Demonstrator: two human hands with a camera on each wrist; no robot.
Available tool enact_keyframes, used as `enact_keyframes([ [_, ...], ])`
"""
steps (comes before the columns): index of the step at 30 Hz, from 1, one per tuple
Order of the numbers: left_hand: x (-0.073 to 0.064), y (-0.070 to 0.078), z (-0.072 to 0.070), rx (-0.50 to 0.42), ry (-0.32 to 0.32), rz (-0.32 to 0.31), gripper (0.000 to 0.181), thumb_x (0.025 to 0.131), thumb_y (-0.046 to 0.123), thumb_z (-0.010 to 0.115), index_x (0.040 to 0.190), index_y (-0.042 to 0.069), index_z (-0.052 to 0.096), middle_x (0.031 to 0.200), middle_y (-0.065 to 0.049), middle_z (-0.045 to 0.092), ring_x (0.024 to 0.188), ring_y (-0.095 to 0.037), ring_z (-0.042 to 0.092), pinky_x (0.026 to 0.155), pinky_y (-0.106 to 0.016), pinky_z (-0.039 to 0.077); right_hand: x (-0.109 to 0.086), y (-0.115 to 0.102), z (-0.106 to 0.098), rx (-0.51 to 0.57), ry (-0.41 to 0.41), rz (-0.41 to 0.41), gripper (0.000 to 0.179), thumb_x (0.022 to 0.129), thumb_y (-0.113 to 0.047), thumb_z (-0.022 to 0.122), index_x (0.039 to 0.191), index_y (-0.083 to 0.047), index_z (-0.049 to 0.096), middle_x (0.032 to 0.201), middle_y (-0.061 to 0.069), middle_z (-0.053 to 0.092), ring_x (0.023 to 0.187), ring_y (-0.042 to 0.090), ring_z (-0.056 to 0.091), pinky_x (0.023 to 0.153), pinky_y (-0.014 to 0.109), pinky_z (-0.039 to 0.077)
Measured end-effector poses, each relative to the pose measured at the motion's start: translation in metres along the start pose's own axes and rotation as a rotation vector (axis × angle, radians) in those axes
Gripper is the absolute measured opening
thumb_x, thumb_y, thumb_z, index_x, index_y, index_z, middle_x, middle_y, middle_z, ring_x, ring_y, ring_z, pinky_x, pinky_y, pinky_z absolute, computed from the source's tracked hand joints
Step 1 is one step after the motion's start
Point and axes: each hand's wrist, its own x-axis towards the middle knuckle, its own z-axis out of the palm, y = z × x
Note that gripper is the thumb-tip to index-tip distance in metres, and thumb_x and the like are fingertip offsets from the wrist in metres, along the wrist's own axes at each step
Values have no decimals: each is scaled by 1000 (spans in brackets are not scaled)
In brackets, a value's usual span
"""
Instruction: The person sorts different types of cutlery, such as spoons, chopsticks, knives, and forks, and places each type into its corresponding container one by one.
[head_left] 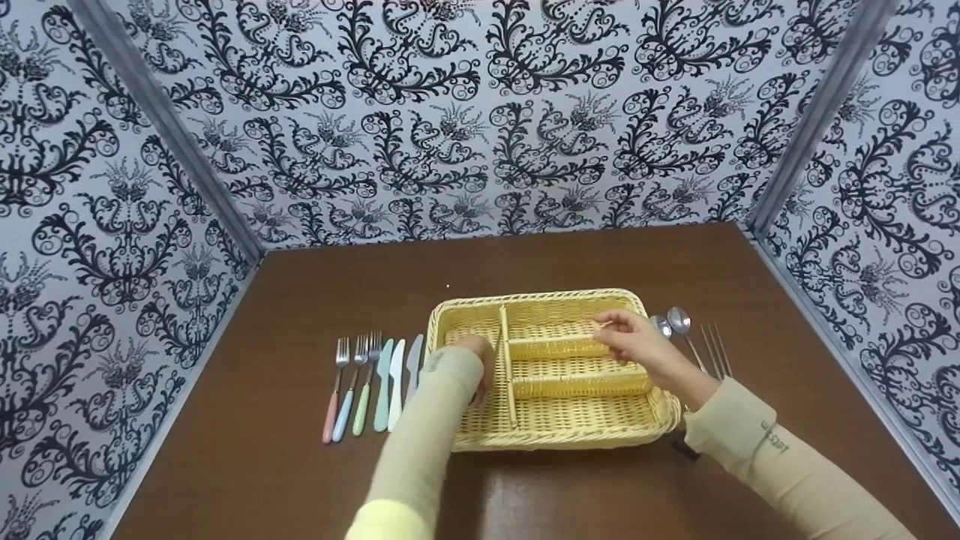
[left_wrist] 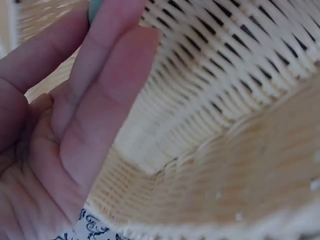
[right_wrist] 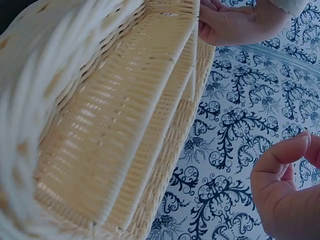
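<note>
My left hand [head_left: 480, 364] reaches down into the long left compartment of a pale yellow wicker basket [head_left: 562, 442]. Behind its fingers, the left wrist view shows a small piece of a teal handle [left_wrist: 94, 9]. A thin, dark utensil shaft [head_left: 497, 335] sticks up past that hand beside the divider; its kind is hidden. Above the basket's right side hovers my right hand [head_left: 637, 341], fingers loosely bent and holding nothing. The right wrist view shows its thumb and fingers [right_wrist: 287, 185] apart from the basket.
Left of the basket lie several forks [head_left: 343, 367] and knives [head_left: 396, 382] with coloured handles. At its right are spoons [head_left: 679, 320] and thin metal sticks [head_left: 716, 349]. Patterned walls [head_left: 465, 135] enclose the brown table [head_left: 360, 277].
</note>
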Motion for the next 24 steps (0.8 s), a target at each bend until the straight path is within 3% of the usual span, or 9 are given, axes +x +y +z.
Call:
enact_keyframes([
  [4,14,0,20,-19,412,110,12,64,-3,78,71,5,72,87,-12,68,83,-24,65,66,-32,54,-2,3,-10,-25,15,9,34,89,-12,56,116,3,44,81,-3,53,58,6,45,54,21,39],
  [7,26,2,26,40,415,99,21,63,-2,79,81,5,71,107,-11,61,101,-23,57,81,-34,51,-5,4,-16,-34,28,13,35,89,-14,57,117,3,44,81,-2,52,58,6,45,54,21,40],
  [10,-4,4,30,56,349,81,30,72,0,73,101,1,67,125,-13,53,118,-24,49,97,-35,42,-6,6,-21,-36,35,12,34,89,-14,56,117,2,44,80,-3,51,57,5,45,53,21,40],
  [13,-35,7,30,173,253,69,32,82,7,67,113,1,63,129,-12,53,123,-23,45,101,-32,37,-7,8,-23,-34,41,10,33,89,-14,56,116,1,45,79,-4,52,56,5,46,53,21,40],
  [15,-39,7,28,220,209,67,30,84,12,65,111,1,64,126,-11,55,123,-22,46,101,-31,37,-7,8,-25,-29,37,1,33,90,-13,56,117,1,44,78,-5,53,57,5,46,53,21,40],
  [18,-17,6,25,246,241,80,26,80,17,70,102,3,69,116,-10,62,115,-23,53,95,-33,43,-7,8,-30,-17,36,0,35,90,-14,56,119,1,43,79,-6,53,58,5,47,54,21,40],
  [19,-9,3,25,257,306,98,27,78,18,73,100,4,70,115,-10,62,112,-24,54,94,-35,44,-8,7,-32,-11,40,-1,36,90,-14,55,120,2,43,80,-6,53,59,5,47,54,20,40],
  [22,46,-11,15,304,527,246,19,68,20,80,78,8,70,89,-10,66,84,-25,62,73,-36,52,-9,6,-45,-7,72,-5,38,90,-12,55,121,5,41,82,-6,54,60,5,49,55,20,42],
  [24,58,-21,5,225,634,334,18,65,15,80,70,6,66,76,-10,64,69,-24,61,63,-36,52,-9,9,-58,-22,105,-21,40,89,-10,55,122,8,41,83,-8,56,61,5,51,56,20,44],
])
